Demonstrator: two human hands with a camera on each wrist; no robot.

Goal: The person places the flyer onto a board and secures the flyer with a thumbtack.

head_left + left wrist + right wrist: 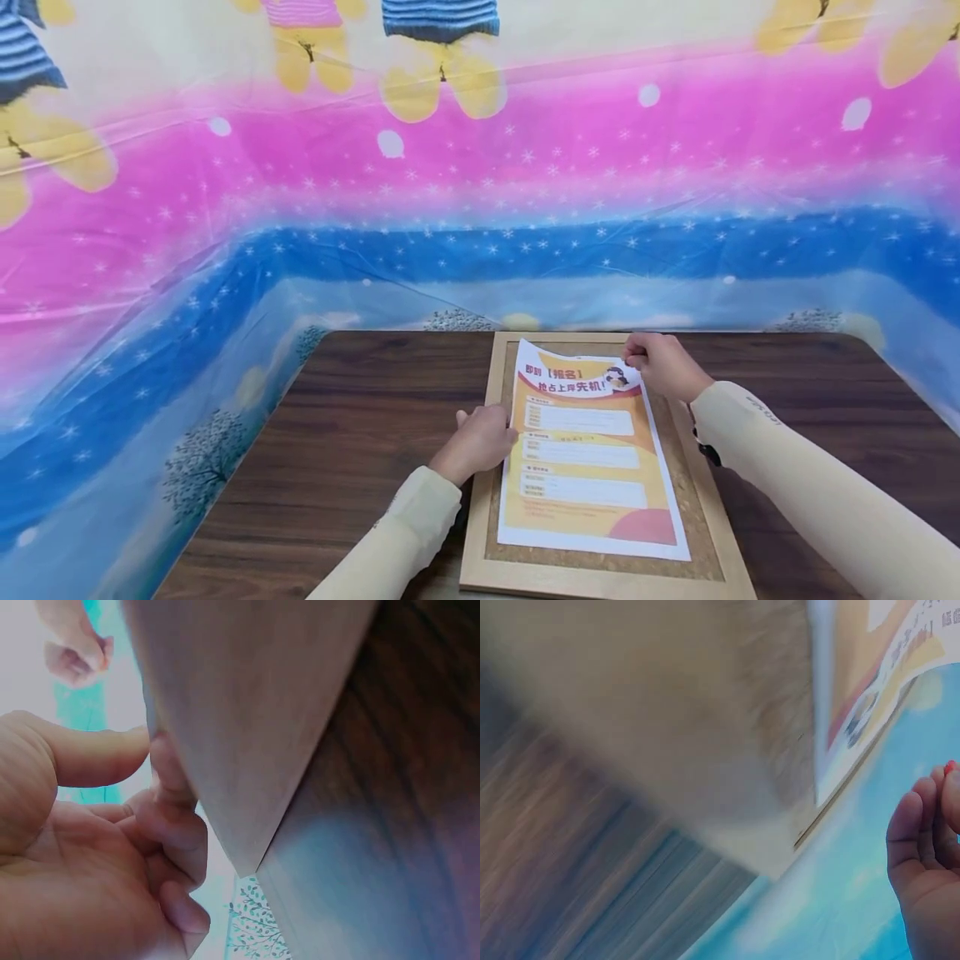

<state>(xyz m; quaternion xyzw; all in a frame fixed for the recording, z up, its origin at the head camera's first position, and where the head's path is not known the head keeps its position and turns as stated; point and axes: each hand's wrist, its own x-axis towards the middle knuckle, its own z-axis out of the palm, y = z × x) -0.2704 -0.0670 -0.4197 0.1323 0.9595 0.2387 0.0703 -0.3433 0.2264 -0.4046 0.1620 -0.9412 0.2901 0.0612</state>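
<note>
A printed poster [581, 458], yellow, orange and white, lies over a cork board [693, 517] with a pale wooden frame [585, 579]. Its upper edge curves and its top left corner sticks up. At the poster's left edge, my left hand [480, 437] pinches the paper between thumb and fingers; the left wrist view shows this hand [105, 825] beside the board's frame. Near the poster's top right corner is my right hand [667, 367], fingers curled. In the right wrist view, it pinches a small red thing [950, 767], mostly hidden by the fingertips.
The board rests on a dark wood-grain table [337, 467], its far end near the table's back edge. Behind and at the sides hangs a pink and blue patterned cloth [487, 192]. A dark band [705, 450] circles the right wrist.
</note>
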